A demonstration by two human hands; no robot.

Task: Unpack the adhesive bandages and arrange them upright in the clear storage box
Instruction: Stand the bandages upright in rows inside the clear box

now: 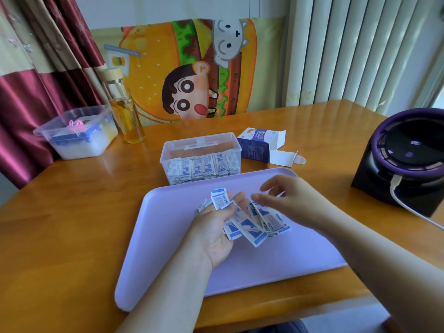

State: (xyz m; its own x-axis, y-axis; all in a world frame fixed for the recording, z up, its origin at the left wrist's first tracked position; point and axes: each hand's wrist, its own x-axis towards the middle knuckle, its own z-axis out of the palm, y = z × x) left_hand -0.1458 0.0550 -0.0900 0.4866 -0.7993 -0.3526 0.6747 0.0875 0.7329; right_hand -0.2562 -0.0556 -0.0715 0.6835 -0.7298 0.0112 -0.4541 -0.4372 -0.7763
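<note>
Only the head view to go on, so here's where things stand.

Everything sits around the lavender tray (276, 260). Just past its far edge is the clear storage box (168, 150), and there's already a row of bandages (199, 167) standing upright against the wall of the box that faces the tray. Behind that row the box looks unfilled, so there's room for plenty more. Off the tray's far right corner lies the carton (259, 145), with its flaps hanging open. It looks emptied out, though I can't see inside.

Over the middle of the tray, the left hand (213, 236) is palm up and grasping the loose bandages (249, 227), a messy fan of wrappers pointing every which way. A couple poke out past its fingertips. The right hand (283, 195) hovers just above the far side of that fan. Its fingers are loosely spread and reach toward the top wrappers, with nothing visibly pinched.

My read is that the unpacking is basically done and one row is in. What's left is squaring up this handful, standing it in the box behind the first row, and checking for strays on the tray under the hands, which I can't see from here. I'd call it somewhere around the halfway mark.
</note>
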